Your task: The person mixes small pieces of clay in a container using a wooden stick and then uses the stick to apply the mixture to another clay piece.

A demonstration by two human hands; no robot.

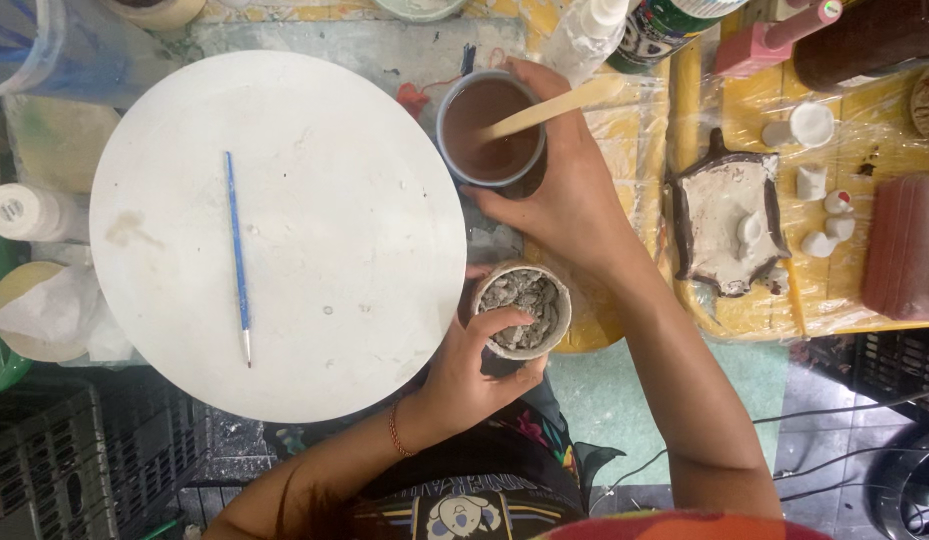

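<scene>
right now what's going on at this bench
A person is working with both hands beside a round white board. The left hand grips a small pot with a rough grey inside, thumb over its rim. The right hand wraps around a cup of brown liquid, with a flat wooden stick resting in it. A blue brush lies untouched on the board. To the right, a brown-edged dish with white inside sits on yellow plastic sheeting.

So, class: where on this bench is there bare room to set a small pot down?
The white round board is bare on either side of the blue brush. It is crowded right of the brown-liquid cup: the mould, small white pieces and bottles.
</scene>
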